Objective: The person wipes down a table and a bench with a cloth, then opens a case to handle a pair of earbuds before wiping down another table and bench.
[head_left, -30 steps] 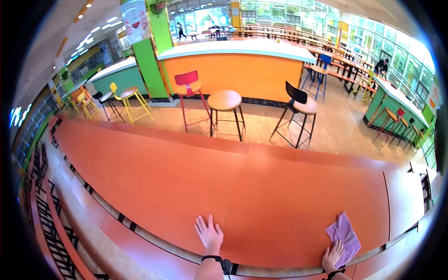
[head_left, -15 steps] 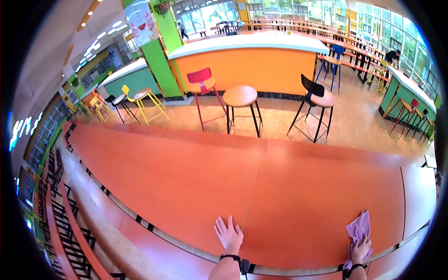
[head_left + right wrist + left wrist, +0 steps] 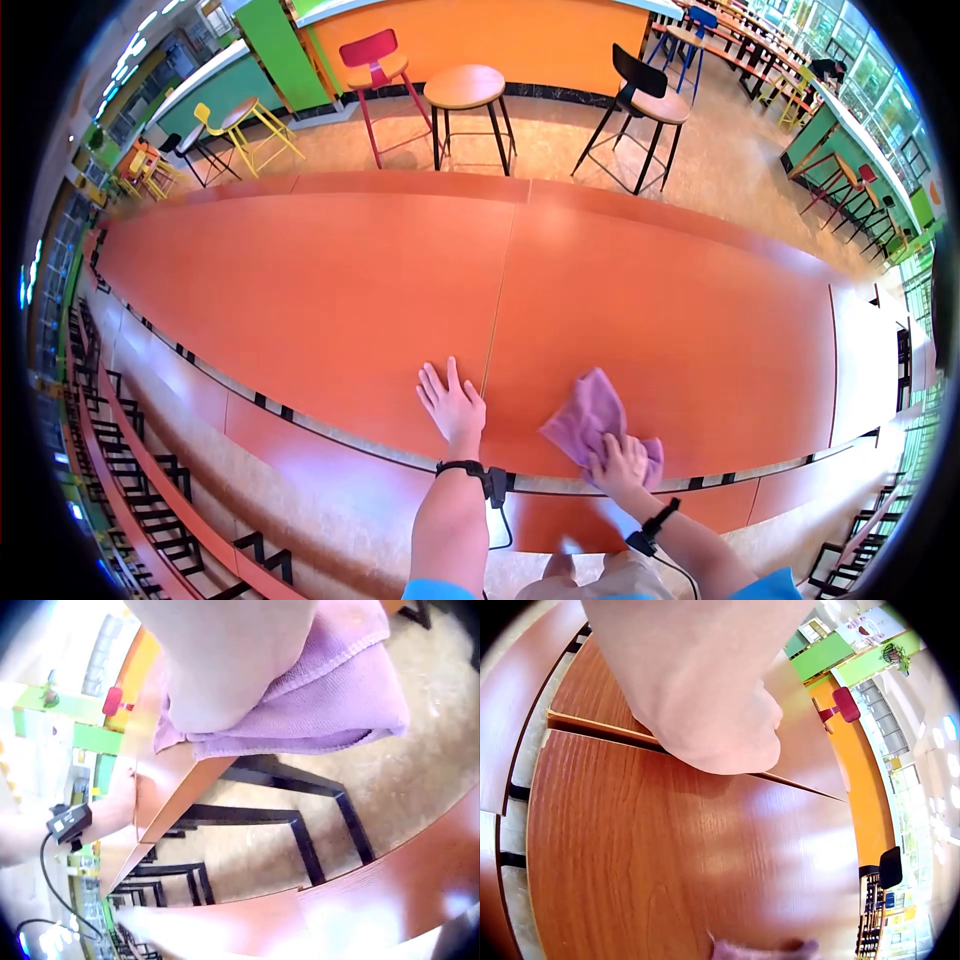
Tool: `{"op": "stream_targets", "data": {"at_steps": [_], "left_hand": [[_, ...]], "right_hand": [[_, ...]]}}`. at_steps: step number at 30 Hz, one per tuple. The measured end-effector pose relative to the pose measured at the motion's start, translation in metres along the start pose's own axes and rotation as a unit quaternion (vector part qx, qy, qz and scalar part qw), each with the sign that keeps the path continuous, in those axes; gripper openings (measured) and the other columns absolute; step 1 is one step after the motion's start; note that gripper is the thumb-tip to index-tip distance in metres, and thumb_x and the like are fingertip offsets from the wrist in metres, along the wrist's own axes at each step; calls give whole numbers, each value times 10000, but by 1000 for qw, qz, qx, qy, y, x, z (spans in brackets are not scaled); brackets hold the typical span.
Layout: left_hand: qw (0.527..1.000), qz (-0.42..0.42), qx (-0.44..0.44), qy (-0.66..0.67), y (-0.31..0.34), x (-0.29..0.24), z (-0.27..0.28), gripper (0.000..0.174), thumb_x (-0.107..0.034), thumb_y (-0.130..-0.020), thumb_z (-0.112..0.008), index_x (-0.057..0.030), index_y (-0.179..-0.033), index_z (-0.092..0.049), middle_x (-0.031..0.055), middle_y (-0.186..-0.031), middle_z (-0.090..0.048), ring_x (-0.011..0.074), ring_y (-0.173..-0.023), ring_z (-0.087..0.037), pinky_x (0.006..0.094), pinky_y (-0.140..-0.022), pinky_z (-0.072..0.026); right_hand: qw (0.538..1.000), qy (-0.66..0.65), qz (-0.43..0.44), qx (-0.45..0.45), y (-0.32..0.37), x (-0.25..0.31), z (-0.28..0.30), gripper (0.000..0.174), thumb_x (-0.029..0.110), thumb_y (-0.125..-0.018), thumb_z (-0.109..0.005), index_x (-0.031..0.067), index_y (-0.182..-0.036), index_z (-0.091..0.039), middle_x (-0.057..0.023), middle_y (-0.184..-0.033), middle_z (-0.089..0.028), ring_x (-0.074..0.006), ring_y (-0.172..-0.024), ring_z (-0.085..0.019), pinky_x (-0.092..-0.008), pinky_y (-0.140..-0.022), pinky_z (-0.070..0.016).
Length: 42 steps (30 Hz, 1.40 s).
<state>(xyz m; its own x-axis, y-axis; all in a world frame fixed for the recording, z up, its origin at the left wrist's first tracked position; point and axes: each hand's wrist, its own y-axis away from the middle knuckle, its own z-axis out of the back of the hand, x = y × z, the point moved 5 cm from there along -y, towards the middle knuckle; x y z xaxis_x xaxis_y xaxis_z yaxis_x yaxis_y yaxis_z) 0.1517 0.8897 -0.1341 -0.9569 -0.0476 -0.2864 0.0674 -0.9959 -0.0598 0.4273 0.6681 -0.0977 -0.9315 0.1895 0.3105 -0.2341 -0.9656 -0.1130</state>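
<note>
My left hand (image 3: 455, 405) rests on the orange-brown tabletop (image 3: 330, 290) with its fingers spread, close to the seam between two panels. To its right, near the table's front edge, my right hand (image 3: 622, 465) holds a purple cloth (image 3: 590, 405) against the surface. The cloth is creased, and most of it spreads beyond the fingers. In the right wrist view, a folded part of the cloth (image 3: 337, 705) overhangs the table edge, while the wrist hides the fingers. The heel of the left hand (image 3: 720, 742) lies across the seam in the left wrist view.
A bench (image 3: 330, 465) runs along the near side of the table. Beyond the far edge stand a round stool (image 3: 465, 86), a red chair (image 3: 375, 60) and a black-backed chair (image 3: 650, 95), before an orange counter (image 3: 470, 45). Black bench legs (image 3: 307, 847) show beneath.
The right hand has slid the purple cloth left, toward the left hand, and the cloth has changed its folds. The left hand stays flat by the seam. The head view has tilted down.
</note>
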Motion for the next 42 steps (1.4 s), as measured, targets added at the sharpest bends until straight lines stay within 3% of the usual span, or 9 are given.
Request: {"op": "stream_targets", "data": {"at_steps": [3,8,17,24,26,29,35,38,42], "left_hand": [[1000,3,-1,6,0,0,0,595,-263,-995,-565,-163,-1573,-466,267,-1679,-292,440,-1574,-241,567,-1302,-149],[1000,10,7,-1,-3,3,-5,597,-220,-994,-550,-184,-1584,-464,259,-1686,-288,420,-1577,-245,557,-1300,-157],[999,-7,-18,-34,-4,7,-18,594,-193,-999,-576,-174,-1582,-462,273,-1668,-321,447,-1550,-286,582,-1276,-195],[998,-33,-36,-48,-4,16,-29,565,-195,-1040,-540,-211,-1597,-446,245,-1682,-316,422,-1558,-284,583,-1275,-201],[997,-33,-38,-54,-3,18,-31,562,-195,-1051,-532,-219,-1604,-436,239,-1687,-311,413,-1561,-282,580,-1276,-202],[998,-23,-27,-59,-3,13,-29,555,-196,-1059,-524,-221,-1605,-431,237,-1689,-308,408,-1564,-278,573,-1279,-201],[998,-27,-40,-49,-3,11,-25,546,-196,-1065,-510,-224,-1605,-432,233,-1696,-296,406,-1568,-272,557,-1285,-196],[997,-28,-41,-52,-3,11,-24,550,-196,-1061,-511,-226,-1605,-432,232,-1695,-297,414,-1564,-275,558,-1287,-194],[997,-20,-36,-61,-5,12,-25,552,-195,-1054,-514,-229,-1600,-436,235,-1686,-309,423,-1557,-282,565,-1288,-198]], "right_hand": [[990,-48,133,25,-40,63,-22,410,388,-886,-720,102,-1178,-686,-130,-961,-625,-328,-911,-624,-460,-815,-492],[984,-81,157,17,-115,123,-51,387,356,-894,-716,100,-1181,-682,-125,-984,-634,-317,-930,-621,-448,-819,-486],[975,-128,170,-58,-205,124,-87,367,310,-897,-691,92,-1191,-668,-135,-1082,-654,-324,-1007,-618,-468,-859,-482],[984,-77,-18,-160,-228,-80,-28,244,280,-895,-676,115,-1074,-685,-150,-1045,-677,-375,-1013,-628,-497,-861,-514],[980,-3,-88,-180,-203,-169,-3,357,261,-887,-691,116,-1213,-694,-178,-1126,-688,-405,-1040,-624,-517,-894,-522],[950,71,-196,-233,-119,-307,50,358,251,-925,-676,77,-1237,-691,-222,-1175,-699,-435,-1136,-620,-524,-978,-510],[833,177,-514,-106,144,-502,129,497,432,-984,-627,65,-1317,-583,-329,-1199,-650,-510,-1195,-599,-586,-996,-481],[801,167,-536,-209,206,-498,122,509,416,-1039,-544,49,-1393,-548,-340,-1257,-621,-529,-1189,-599,-577,-1001,-481],[835,197,-495,-139,170,-440,111,490,382,-1057,-517,20,-1387,-540,-327,-1261,-623,-514,-1177,-607,-555,-992,-490]]}}
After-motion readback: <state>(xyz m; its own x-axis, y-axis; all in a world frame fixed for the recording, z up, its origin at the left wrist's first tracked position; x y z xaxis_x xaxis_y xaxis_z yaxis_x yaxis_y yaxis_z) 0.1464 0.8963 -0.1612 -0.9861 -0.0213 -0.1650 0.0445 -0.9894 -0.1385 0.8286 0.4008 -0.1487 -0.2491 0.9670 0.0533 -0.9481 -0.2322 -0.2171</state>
